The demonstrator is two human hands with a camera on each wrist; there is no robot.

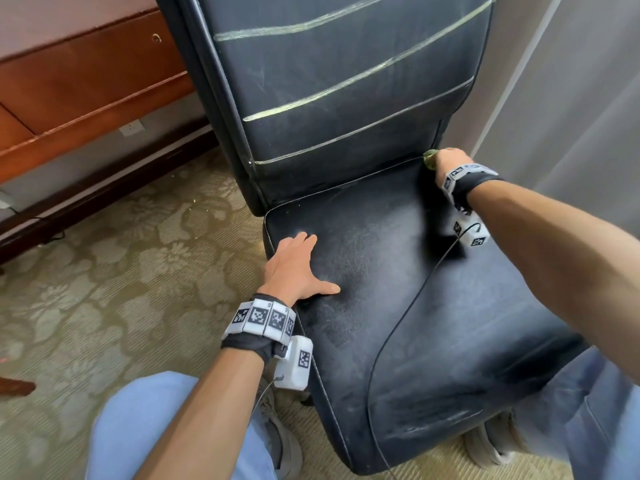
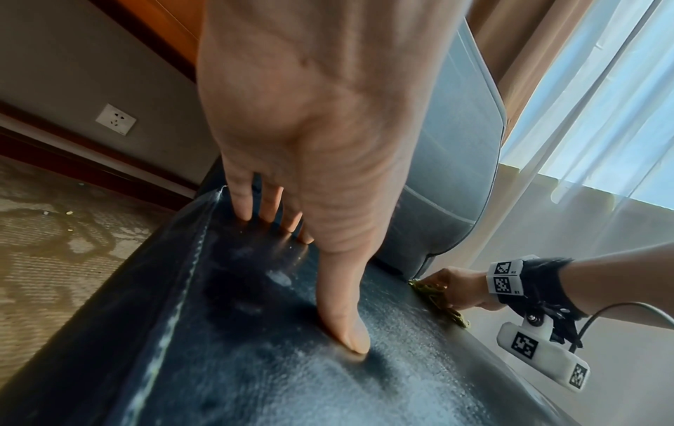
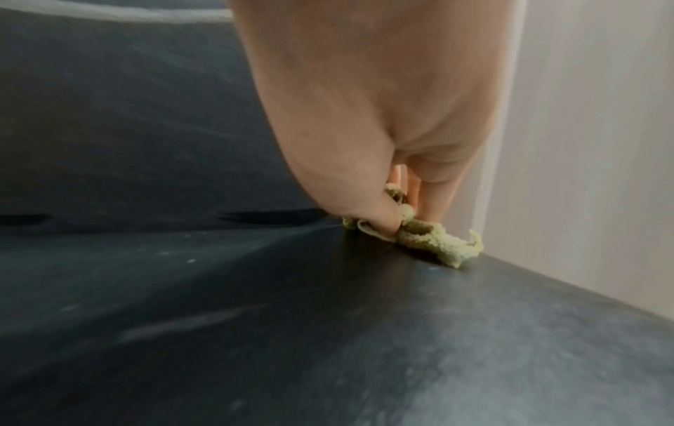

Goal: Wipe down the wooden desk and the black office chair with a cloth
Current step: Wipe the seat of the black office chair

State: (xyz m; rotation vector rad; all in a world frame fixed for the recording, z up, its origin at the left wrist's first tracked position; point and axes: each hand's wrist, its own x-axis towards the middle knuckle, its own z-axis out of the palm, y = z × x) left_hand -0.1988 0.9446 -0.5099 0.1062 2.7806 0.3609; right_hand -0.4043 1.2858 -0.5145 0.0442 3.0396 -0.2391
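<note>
The black office chair [image 1: 398, 271] fills the middle of the head view, its seat dusty and its backrest [image 1: 346, 81] crossed by pale seams. My left hand [image 1: 298, 265] lies flat with straight fingers on the seat's left side, thumb pressed down [image 2: 346, 331]. My right hand [image 1: 448, 164] grips a crumpled green cloth [image 3: 434, 239] at the seat's far right corner, where seat and backrest meet. A bit of cloth [image 1: 429, 157] shows past the knuckles; from the left wrist the cloth [image 2: 434, 294] lies on the seat edge. The wooden desk [image 1: 69, 91] stands at the upper left.
Pale curtains [image 1: 571, 116] hang close behind the chair's right side. Patterned carpet [image 1: 121, 254] covers the floor to the left. A wall socket [image 2: 116, 119] sits above the dark skirting board. My knees in blue trousers [image 1: 156, 427] are at the chair's front.
</note>
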